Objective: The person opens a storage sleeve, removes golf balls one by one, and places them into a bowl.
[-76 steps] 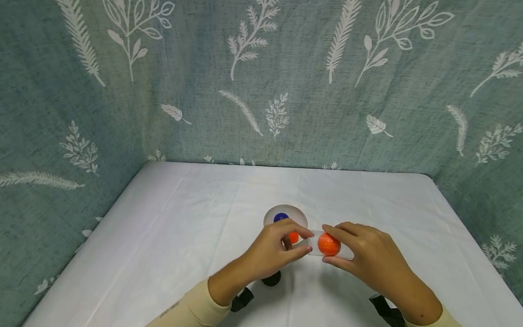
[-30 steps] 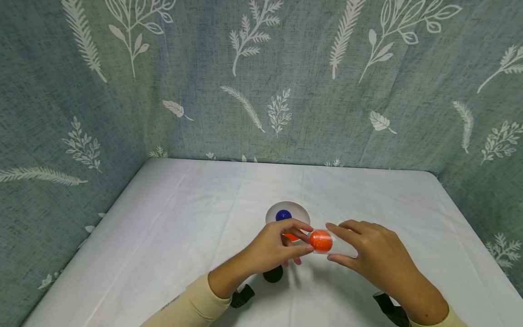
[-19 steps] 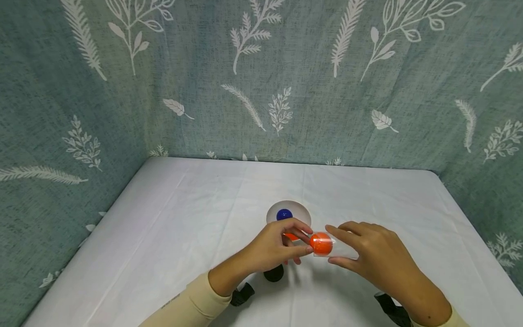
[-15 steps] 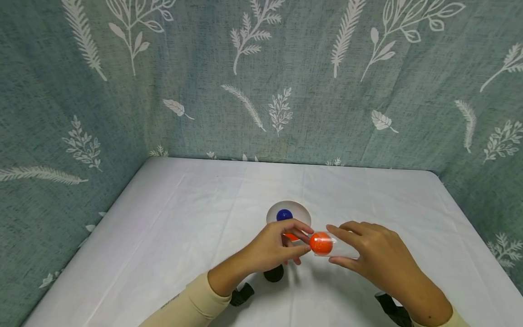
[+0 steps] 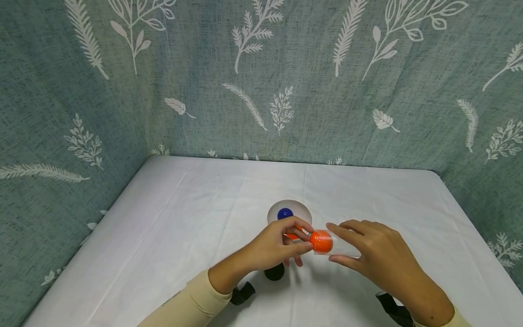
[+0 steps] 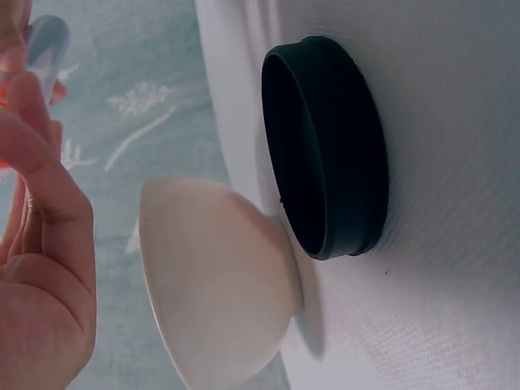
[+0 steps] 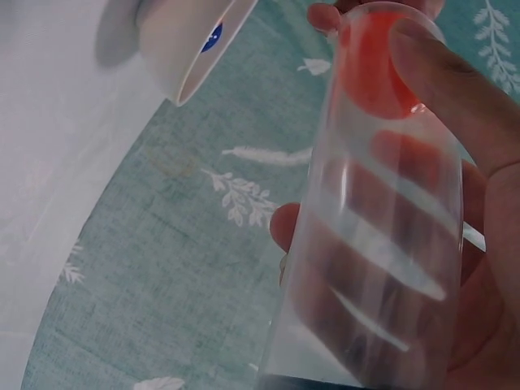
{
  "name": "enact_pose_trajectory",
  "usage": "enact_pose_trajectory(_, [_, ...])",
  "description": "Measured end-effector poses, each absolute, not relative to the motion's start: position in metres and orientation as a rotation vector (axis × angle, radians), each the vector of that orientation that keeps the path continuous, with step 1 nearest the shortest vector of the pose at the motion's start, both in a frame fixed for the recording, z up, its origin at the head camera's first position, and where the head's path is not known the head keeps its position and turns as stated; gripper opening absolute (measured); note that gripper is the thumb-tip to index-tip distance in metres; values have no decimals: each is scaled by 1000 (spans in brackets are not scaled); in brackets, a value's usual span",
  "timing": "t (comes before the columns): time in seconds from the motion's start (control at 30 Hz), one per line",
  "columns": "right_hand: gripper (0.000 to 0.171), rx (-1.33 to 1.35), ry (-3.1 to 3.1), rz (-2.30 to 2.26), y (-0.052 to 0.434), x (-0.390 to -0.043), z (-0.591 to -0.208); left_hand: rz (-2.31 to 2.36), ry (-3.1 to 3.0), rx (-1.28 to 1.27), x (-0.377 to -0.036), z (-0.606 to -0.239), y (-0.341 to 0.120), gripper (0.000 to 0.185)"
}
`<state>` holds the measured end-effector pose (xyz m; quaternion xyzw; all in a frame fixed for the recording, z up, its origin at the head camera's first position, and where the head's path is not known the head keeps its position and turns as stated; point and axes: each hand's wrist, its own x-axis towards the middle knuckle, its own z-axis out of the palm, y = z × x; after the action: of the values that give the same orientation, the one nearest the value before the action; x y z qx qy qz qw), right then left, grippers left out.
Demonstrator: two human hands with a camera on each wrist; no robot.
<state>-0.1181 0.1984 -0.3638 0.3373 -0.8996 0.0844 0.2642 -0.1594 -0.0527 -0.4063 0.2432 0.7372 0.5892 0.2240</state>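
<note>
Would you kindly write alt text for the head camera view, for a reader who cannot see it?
Two hands meet over a white table: the right hand holds a clear tube on its side, while the left hand pinches an orange ball at its mouth. Behind them, a white bowl holds a blue ball.

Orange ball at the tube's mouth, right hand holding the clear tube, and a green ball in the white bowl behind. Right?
Not quite: the ball in the white bowl is blue, not green, as the head view shows. The orange ball does sit at the mouth of the clear tube, which the right hand holds.
</note>
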Motion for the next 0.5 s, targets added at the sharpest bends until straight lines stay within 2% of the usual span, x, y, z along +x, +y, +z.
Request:
enact_pose_trajectory(0.3, [63,925,-2403,251,196,-117,-365,1671,1915,696,-160,-409,-54,32])
enact_pose_trajectory(0.4, [58,945,-2382,223,195,-117,-362,1688,1862,702,-161,-410,-53,33])
enact_pose_trajectory(0.5, [63,980,-2357,174,192,-121,-357,1708,1829,667,-162,-409,-56,33])
